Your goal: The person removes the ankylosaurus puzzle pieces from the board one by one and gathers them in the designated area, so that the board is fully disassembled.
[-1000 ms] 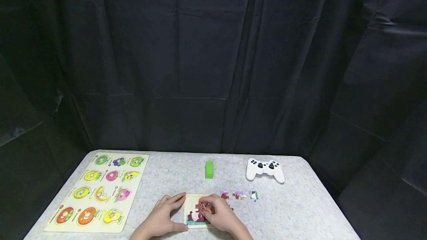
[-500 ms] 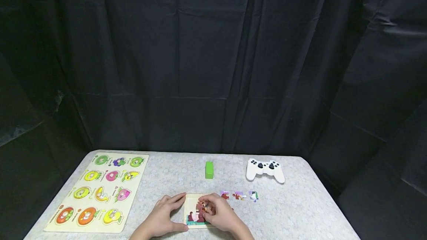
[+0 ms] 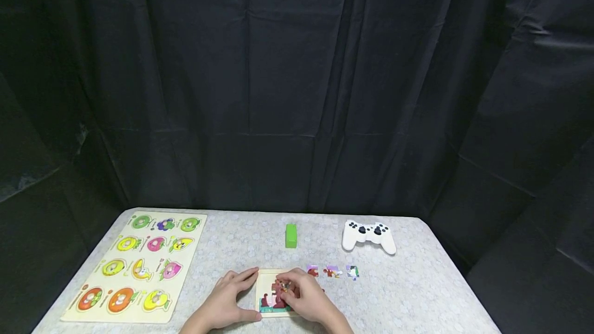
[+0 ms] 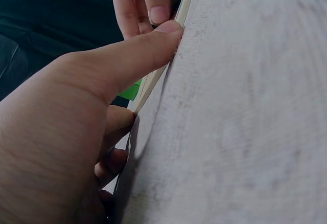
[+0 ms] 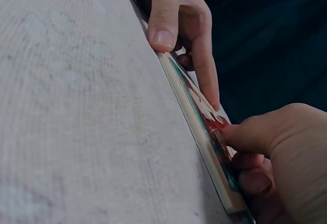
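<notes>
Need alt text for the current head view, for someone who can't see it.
A left hand rests against a small puzzle tray on a table while the right hand curls over puzzle pieces inside it. Loose pieces lie to the right, a green block and white game controller farther back, and a fruit board at left.

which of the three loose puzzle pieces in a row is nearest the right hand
The left-end piece in the head view, red and purple, just beyond the right hand; the middle piece and right-end piece lie progressively farther right.
</notes>
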### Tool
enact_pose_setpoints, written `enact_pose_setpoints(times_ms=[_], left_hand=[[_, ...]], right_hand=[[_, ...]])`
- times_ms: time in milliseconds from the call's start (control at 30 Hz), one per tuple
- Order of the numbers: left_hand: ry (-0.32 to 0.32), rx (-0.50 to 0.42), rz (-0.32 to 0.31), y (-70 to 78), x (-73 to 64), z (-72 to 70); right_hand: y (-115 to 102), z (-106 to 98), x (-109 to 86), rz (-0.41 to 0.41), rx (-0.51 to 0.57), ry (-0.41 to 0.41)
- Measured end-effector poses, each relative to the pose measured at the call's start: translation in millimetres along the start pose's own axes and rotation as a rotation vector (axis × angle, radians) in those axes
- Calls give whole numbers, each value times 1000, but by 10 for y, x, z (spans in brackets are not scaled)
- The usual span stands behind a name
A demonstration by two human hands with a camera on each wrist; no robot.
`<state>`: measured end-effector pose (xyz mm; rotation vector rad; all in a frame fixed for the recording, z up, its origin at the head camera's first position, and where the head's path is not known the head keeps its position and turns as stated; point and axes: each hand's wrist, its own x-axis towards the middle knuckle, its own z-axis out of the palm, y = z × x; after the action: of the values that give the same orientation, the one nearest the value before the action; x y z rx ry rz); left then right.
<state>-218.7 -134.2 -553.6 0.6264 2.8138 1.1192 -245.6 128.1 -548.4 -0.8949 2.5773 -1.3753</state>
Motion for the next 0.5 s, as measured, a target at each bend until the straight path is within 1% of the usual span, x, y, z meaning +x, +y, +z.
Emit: enact_pose_setpoints(times_ms=[133, 233, 367, 500], left_hand=[[-3, -2, -4, -8, 6, 3], [-13, -9, -16, -5, 7, 1], [-13, -8, -17, -6, 9, 4], [-2, -3, -9, 1, 10, 2]], right_hand=[[6, -2, -3, 1, -2, -8], [7, -2, -7, 14, 15, -12], [0, -7, -7, 21, 30, -12], [-4, -11, 0, 19, 6, -5]])
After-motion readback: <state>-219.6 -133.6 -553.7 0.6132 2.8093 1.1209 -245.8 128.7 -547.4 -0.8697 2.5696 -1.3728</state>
